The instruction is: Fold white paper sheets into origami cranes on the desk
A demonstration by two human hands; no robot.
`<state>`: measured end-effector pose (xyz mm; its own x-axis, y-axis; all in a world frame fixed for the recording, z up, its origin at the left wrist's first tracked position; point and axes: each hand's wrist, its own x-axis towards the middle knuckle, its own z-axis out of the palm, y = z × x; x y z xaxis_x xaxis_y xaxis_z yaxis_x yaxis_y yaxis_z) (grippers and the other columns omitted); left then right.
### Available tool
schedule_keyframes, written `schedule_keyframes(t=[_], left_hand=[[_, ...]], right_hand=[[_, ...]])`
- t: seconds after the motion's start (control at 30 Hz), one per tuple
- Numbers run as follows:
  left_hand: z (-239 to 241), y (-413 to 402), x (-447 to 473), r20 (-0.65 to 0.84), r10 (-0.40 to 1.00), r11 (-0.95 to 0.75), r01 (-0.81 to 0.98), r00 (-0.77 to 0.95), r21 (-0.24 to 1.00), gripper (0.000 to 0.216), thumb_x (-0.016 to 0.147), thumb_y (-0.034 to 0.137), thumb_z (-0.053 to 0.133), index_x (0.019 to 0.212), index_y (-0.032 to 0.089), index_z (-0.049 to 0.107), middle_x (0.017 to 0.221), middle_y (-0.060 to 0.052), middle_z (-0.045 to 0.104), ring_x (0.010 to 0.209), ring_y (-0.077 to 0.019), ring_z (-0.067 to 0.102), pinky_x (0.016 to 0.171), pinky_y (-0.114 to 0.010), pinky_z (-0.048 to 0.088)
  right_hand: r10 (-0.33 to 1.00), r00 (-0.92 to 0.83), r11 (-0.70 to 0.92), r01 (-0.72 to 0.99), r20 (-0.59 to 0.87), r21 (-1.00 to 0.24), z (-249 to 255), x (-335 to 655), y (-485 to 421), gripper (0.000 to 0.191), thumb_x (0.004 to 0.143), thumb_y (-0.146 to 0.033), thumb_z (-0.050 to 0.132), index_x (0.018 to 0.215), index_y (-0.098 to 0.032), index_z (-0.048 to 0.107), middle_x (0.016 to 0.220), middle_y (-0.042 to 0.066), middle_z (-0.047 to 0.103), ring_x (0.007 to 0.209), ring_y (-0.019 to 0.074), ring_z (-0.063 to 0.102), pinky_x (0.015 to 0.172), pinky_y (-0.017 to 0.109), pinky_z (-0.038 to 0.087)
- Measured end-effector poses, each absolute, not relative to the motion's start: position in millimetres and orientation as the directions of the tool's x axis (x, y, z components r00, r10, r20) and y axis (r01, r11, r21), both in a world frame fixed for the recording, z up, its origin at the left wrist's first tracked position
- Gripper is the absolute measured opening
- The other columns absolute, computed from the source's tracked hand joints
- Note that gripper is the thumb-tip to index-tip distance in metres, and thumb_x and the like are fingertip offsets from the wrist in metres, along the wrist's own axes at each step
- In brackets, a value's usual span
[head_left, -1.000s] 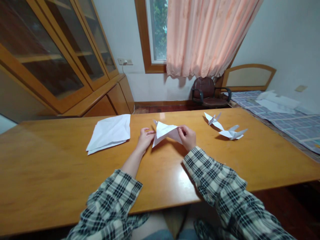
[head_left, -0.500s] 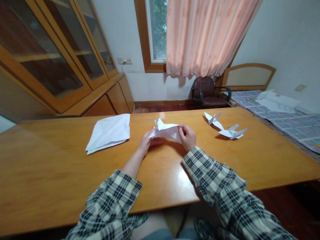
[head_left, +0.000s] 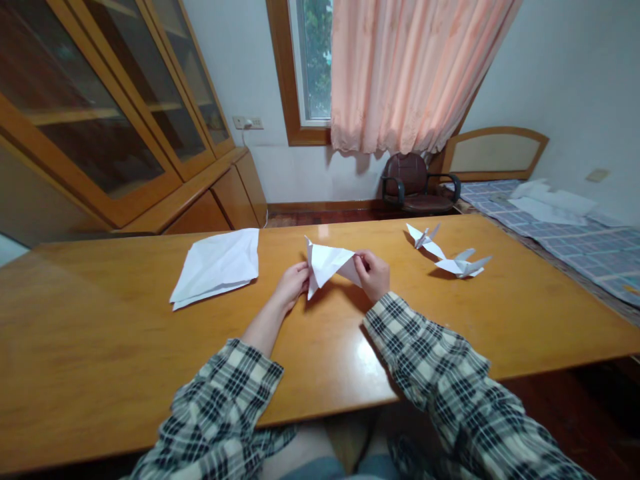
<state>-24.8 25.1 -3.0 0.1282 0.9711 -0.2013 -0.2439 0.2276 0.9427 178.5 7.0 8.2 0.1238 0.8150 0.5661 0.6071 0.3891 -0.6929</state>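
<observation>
Between my hands is a partly folded sheet of white paper [head_left: 329, 261], held just above the wooden table. Its left part stands up in pointed flaps, and a crease runs across toward the right. My left hand [head_left: 291, 285] is closed on the paper's left edge, fingers partly behind it. With thumb and fingers, my right hand [head_left: 374, 275] pinches the right end. Two folded paper cranes, a farther one [head_left: 425, 241] and a nearer one [head_left: 463, 265], sit to the right of my right hand.
A stack of white paper sheets [head_left: 218, 267] lies on the table [head_left: 125, 353] to the left. Beyond the far edge are a brown armchair [head_left: 407, 183], a pink curtain [head_left: 410, 73] and a glass-door cabinet [head_left: 107, 113]. A bed [head_left: 565, 230] with papers stands at right.
The left part of the paper has been turned, so its pointed flaps now open upward and downward. My left hand has changed from spread fingers to a closed hold; my right hand keeps its pinch.
</observation>
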Motion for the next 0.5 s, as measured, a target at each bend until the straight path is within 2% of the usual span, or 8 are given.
schedule_keyframes(t=[0.1,0.2,0.27,0.37,0.43,0.5], left_hand=[[-9.6,32.8,-31.9,-0.19,0.981,0.182,-0.184,-0.029,0.966,0.017,0.068,0.03,0.07,0.072,0.015,0.063,0.06,-0.001,0.063,0.052,-0.0125,0.057,0.049,-0.022,0.043],[-15.1,39.3,-39.9,-0.164,0.97,0.142,-0.127,-0.182,0.982,0.015,0.074,0.031,0.063,0.075,0.017,0.061,0.058,0.003,0.058,0.047,-0.0112,0.051,0.047,-0.021,0.038],[-17.5,42.8,-44.4,-0.107,0.945,0.091,-0.066,-0.309,0.994,0.012,0.078,0.03,0.057,0.079,0.018,0.06,0.062,0.002,0.059,0.052,-0.0131,0.054,0.052,-0.023,0.041],[-18.0,45.4,-49.4,0.068,0.881,-0.015,0.116,-0.469,0.993,0.011,0.081,0.028,0.054,0.08,0.02,0.06,0.075,-0.002,0.064,0.071,-0.0184,0.06,0.068,-0.028,0.045],[-16.1,44.9,-51.2,0.185,0.85,-0.075,0.235,-0.493,0.969,0.012,0.083,0.032,0.055,0.08,0.021,0.059,0.079,-0.004,0.065,0.078,-0.0204,0.06,0.072,-0.028,0.044],[-13.0,43.0,-51.7,0.237,0.85,-0.108,0.284,-0.47,0.953,0.017,0.084,0.038,0.054,0.081,0.022,0.057,0.072,-0.002,0.062,0.072,-0.0194,0.059,0.066,-0.026,0.042]], right_hand=[[0.808,0.072,0.423,0.619,0.585,-0.661,8.6,179.5,5.5,0.032,0.091,-0.042,0.043,0.086,-0.022,0.068,0.082,0.007,0.069,0.074,0.0187,0.061,0.07,0.029,0.044],[0.809,0.075,0.42,0.619,0.583,-0.663,9.6,179.2,4.3,0.034,0.09,-0.045,0.044,0.084,-0.022,0.068,0.079,0.006,0.068,0.071,0.0181,0.06,0.069,0.028,0.043],[0.821,0.119,0.386,0.605,0.559,-0.697,10.7,178.3,4.6,0.035,0.09,-0.047,0.044,0.083,-0.022,0.068,0.073,0.005,0.065,0.065,0.0171,0.056,0.065,0.028,0.041],[0.843,0.19,0.344,0.528,0.502,-0.777,11.9,177.4,8.1,0.039,0.089,-0.051,0.045,0.076,-0.02,0.064,0.064,0.002,0.059,0.061,0.0157,0.051,0.06,0.027,0.038],[0.866,0.225,0.318,0.443,0.447,-0.839,10.6,178.0,12.6,0.042,0.088,-0.054,0.045,0.067,-0.02,0.058,0.059,0.0,0.054,0.06,0.0146,0.048,0.056,0.026,0.035],[0.898,0.251,0.266,0.343,0.361,-0.901,6.4,179.4,18.2,0.047,0.085,-0.058,0.046,0.058,-0.02,0.05,0.053,-0.002,0.046,0.055,0.0128,0.042,0.052,0.026,0.031]])
